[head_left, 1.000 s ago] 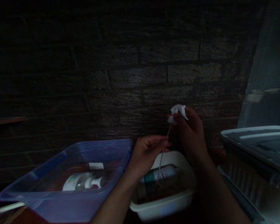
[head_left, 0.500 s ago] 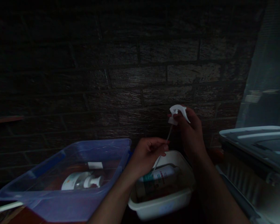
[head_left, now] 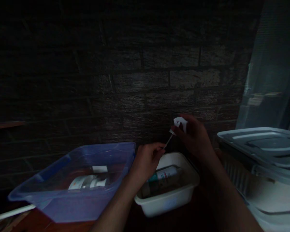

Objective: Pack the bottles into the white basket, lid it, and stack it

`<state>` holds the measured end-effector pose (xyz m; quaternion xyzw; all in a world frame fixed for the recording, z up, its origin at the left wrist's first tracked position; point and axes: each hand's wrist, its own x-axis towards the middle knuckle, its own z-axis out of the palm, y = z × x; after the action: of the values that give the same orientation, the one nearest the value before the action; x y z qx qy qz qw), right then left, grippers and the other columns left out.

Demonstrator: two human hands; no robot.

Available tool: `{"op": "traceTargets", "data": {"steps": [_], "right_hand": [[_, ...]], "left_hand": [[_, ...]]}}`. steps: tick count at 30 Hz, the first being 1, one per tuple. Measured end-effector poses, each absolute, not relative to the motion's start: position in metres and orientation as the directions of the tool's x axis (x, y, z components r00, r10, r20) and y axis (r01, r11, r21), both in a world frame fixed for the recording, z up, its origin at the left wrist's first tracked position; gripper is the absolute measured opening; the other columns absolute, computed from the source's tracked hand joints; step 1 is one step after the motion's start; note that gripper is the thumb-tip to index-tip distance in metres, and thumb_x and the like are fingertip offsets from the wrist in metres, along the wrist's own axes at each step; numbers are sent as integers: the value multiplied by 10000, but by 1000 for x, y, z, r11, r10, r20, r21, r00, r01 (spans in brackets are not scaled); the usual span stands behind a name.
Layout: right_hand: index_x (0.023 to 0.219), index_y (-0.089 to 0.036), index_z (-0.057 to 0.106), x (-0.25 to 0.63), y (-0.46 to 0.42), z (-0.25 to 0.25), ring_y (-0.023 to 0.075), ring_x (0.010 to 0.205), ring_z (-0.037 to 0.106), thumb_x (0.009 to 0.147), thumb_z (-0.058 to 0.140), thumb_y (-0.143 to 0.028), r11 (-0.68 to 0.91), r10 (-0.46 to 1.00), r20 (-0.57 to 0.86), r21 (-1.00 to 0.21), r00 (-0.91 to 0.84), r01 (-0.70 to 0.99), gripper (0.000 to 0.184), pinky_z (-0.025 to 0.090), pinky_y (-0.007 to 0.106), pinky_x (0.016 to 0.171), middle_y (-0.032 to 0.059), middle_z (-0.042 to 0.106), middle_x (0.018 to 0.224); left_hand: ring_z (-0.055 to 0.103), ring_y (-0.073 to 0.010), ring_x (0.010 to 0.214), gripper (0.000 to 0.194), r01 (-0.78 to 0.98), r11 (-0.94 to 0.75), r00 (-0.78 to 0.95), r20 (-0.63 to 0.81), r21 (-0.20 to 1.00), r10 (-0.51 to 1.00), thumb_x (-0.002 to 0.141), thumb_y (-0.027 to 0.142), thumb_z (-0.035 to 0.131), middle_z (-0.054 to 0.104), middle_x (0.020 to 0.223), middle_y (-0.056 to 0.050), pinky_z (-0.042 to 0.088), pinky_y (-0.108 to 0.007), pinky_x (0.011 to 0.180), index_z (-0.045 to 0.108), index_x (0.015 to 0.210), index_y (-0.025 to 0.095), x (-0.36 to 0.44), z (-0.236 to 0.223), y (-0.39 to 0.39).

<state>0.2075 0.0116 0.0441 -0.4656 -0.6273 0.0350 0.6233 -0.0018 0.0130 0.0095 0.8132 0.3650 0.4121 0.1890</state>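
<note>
Two hands over a white tub [head_left: 166,201]: right hand [head_left: 195,138] gripping detached spray trigger head [head_left: 178,124], left hand [head_left: 146,161] pinching its dip tube [head_left: 168,141]; bottle [head_left: 163,175] uncapped in tub at 6 o'clock, head not refitted.

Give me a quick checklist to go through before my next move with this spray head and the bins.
1. Right hand has a firm hold on the white spray head: ok.
2. Left hand pinches the dip tube below the head: ok.
3. Tube is straight and unbent: cannot tell, too dark and thin.
4. Bottle lies on its side in the white tub, right under the hands: ok.
5. Bottle neck is open and faces the hands: cannot tell.
6. Blue bin beside the tub already holds another bottle lying down, apart from the hands: ok.
</note>
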Motion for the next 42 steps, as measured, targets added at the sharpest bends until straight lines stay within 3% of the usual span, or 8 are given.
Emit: {"op": "traceTargets", "data": {"steps": [9,13,19,25,31,34,37,42], "right_hand": [[1239,-160,709,205,-6,55,277,893,747,823,781,-407,298,752,652,-471,99,830,489,531,343,741,105,791,1020],[1108,-195,751,201,-3,54,271,861,743,820,783,-407,290,787,617,-373,2,881,359,510,330,709,81,790,988],[1178,-259,728,206,5,36,332,962,724,782,826,-488,315,839,525,-254,-143,915,468,520,392,770,100,776,1098],[1043,-209,756,205,6,23,324,937,725,776,809,-434,197,944,309,-244,-116,950,353,511,365,704,137,765,1065],[856,-209,784,197,20,9,294,822,744,704,844,-357,246,967,115,-197,-227,949,220,483,316,618,125,790,918],[880,-200,792,198,26,5,301,824,751,652,886,-338,248,968,86,-201,-236,947,283,490,310,615,123,797,912],[942,-194,792,203,27,7,310,890,755,697,857,-328,225,973,96,-201,-209,954,287,515,323,663,135,796,985],[1051,-173,756,210,12,21,305,998,733,831,748,-350,168,974,182,-188,-134,968,283,542,346,780,158,762,1104]], "left_hand": [[667,-154,721,243,490,-661,522,416,569,745,961,203,597,779,854,-8,431,-254,639,801,1090,234,-12,4,12],[669,-145,730,191,480,-674,569,386,561,726,946,216,603,776,876,-16,433,-245,645,792,973,212,-14,4,9],[634,-156,615,277,559,-699,606,357,446,711,933,201,558,696,656,-17,347,-273,562,713,703,191,-12,-6,6],[621,-153,596,221,541,-679,666,241,496,706,887,161,572,716,671,-19,329,-273,545,708,718,203,-9,-15,2],[583,-148,562,225,537,-690,724,156,485,672,857,173,562,683,617,-13,298,-281,526,683,669,205,-5,-25,-2],[588,-154,573,166,555,-677,721,126,484,681,798,138,581,688,634,-17,295,-283,527,682,685,206,-3,-34,-3],[618,-174,643,121,579,-651,705,100,491,702,766,138,615,718,711,-32,320,-282,554,695,713,212,-6,-41,0],[666,-211,857,178,589,-628,666,134,508,733,881,200,577,759,942,-62,402,-286,692,748,927,223,-14,-44,4]]}}
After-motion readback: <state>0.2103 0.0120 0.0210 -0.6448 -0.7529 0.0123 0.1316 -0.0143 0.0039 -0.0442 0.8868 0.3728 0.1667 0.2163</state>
